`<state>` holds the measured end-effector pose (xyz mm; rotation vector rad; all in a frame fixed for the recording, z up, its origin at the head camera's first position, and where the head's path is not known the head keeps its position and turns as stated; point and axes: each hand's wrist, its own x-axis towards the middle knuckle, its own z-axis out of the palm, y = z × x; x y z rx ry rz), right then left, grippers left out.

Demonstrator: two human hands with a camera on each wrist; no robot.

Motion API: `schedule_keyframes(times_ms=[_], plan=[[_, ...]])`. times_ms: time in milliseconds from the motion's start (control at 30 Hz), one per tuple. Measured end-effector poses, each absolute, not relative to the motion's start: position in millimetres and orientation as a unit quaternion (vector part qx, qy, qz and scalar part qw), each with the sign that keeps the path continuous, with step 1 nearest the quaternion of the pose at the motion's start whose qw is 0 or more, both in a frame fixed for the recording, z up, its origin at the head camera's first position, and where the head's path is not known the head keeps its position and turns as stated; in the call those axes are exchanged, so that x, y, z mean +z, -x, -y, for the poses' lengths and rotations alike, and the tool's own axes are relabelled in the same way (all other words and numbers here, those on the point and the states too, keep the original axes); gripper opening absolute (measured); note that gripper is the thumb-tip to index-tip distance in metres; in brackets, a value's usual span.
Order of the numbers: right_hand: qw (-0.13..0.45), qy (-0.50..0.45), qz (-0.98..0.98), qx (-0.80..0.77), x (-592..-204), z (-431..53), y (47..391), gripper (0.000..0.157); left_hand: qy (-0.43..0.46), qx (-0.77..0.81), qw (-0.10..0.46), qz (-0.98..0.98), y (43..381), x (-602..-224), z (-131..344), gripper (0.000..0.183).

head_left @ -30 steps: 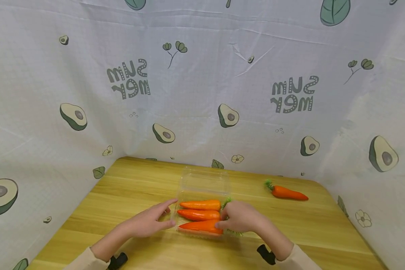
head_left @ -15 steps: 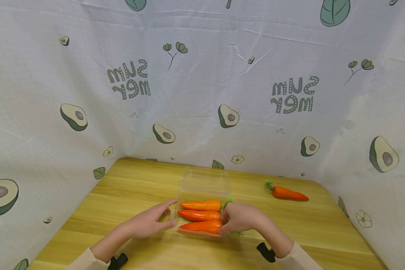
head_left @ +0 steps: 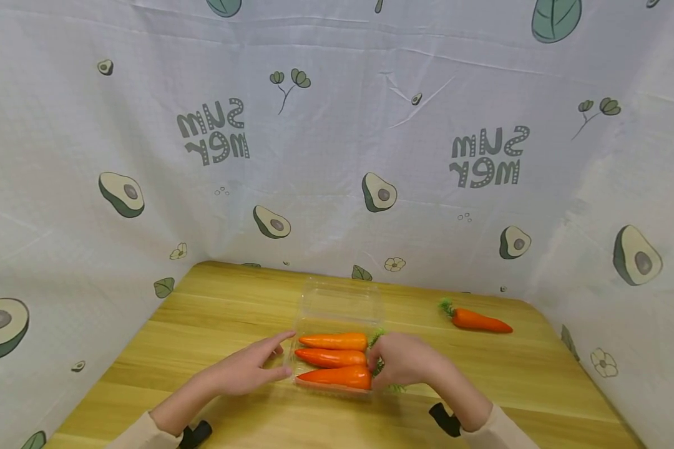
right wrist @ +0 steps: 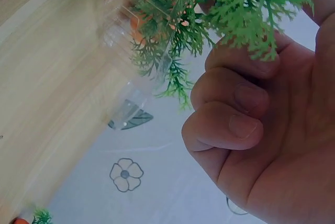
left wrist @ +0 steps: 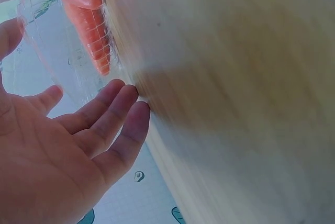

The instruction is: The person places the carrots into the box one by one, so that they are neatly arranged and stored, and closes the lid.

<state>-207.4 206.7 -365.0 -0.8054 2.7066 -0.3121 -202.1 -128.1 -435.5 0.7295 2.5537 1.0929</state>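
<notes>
Right hand (head_left: 404,360) slides toward three o'clock off nearest carrot (head_left: 337,377)

That carrot lies inside clear box (head_left: 341,300), at six. Right hand curls; I cannot tell if pinching leaves (right wrist: 256,14). Left hand (head_left: 244,373) spreads at nine. Two carrots (head_left: 330,358) lie beyond; loose carrot (head_left: 478,320) on table (head_left: 528,380), at two.

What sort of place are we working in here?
Probably a screened-off tabletop booth set up for handling practice: white avocado-print cloth hangs behind and along both sides of a wooden table, which bears carrots in an open clear box.
</notes>
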Motion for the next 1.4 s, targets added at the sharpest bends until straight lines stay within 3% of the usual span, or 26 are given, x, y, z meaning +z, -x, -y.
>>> schedule_keyframes(times_ms=[200, 400, 667, 967, 1067, 1233, 1400], plan=[[0.140, 0.290, -0.941, -0.103, -370, -204, 208, 0.008, -0.250, 0.381, 0.135, -0.880, 201, -434, 127, 0.072], [0.116, 0.304, -0.941, -0.095, -373, -199, 207, 0.034, -0.251, 0.381, 0.135, -0.879, 200, -431, 125, 0.072], [0.128, 0.296, -0.941, -0.102, -378, -198, 208, 0.033, -0.255, 0.380, 0.133, -0.879, 200, -435, 126, 0.072], [0.134, 0.305, -0.938, -0.099, -381, -195, 206, 0.041, -0.251, 0.384, 0.138, -0.878, 196, -439, 127, 0.073], [0.142, 0.296, -0.939, -0.103, -378, -196, 206, 0.034, -0.251, 0.380, 0.133, -0.880, 197, -438, 127, 0.073], [0.141, 0.278, -0.944, -0.106, -371, -197, 207, 0.003, -0.255, 0.375, 0.121, -0.883, 200, -436, 125, 0.072], [0.129, 0.279, -0.946, -0.103, -371, -194, 208, 0.021, -0.255, 0.371, 0.122, -0.884, 201, -436, 126, 0.072]])
